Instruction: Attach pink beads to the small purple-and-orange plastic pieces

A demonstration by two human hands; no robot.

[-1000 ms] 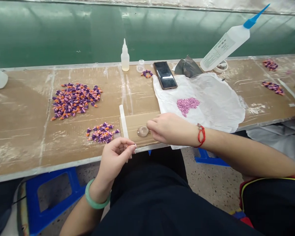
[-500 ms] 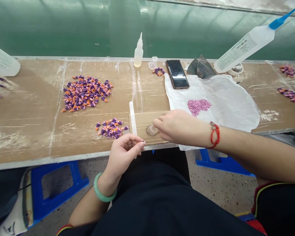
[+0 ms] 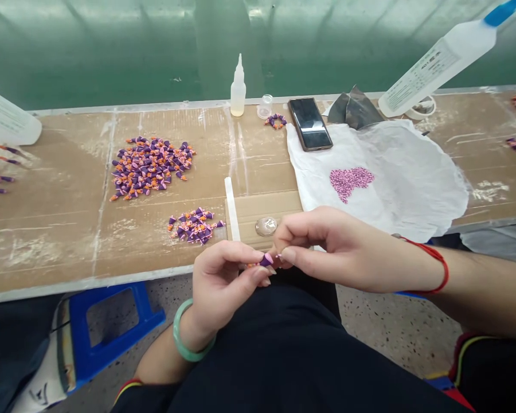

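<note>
My left hand (image 3: 226, 278), with a green bangle at the wrist, pinches a small purple and orange cone piece (image 3: 265, 260) just below the table's front edge. My right hand (image 3: 327, 246), with a red cord at the wrist, is closed in a pinch and meets the left hand at that piece. What the right fingertips grip is too small to make out. Right behind the hands a small clear blob (image 3: 266, 226) sits on a cardboard patch (image 3: 258, 209). A small heap of the cone pieces (image 3: 193, 225) lies to its left, a large heap (image 3: 150, 166) farther back.
A white sheet (image 3: 395, 178) holds a patch of pink beads (image 3: 350, 180) and a phone (image 3: 310, 123). A small glue bottle (image 3: 238, 89), a clear cap (image 3: 265, 106), a big squeeze bottle (image 3: 442, 57) and a white strip (image 3: 231, 207) are on the table. A blue stool (image 3: 107, 332) stands below.
My right hand left the clear blob on the cardboard and came back to meet my left hand, which now shows a purple cone piece pinched in its fingers. The view shifted slightly.
</note>
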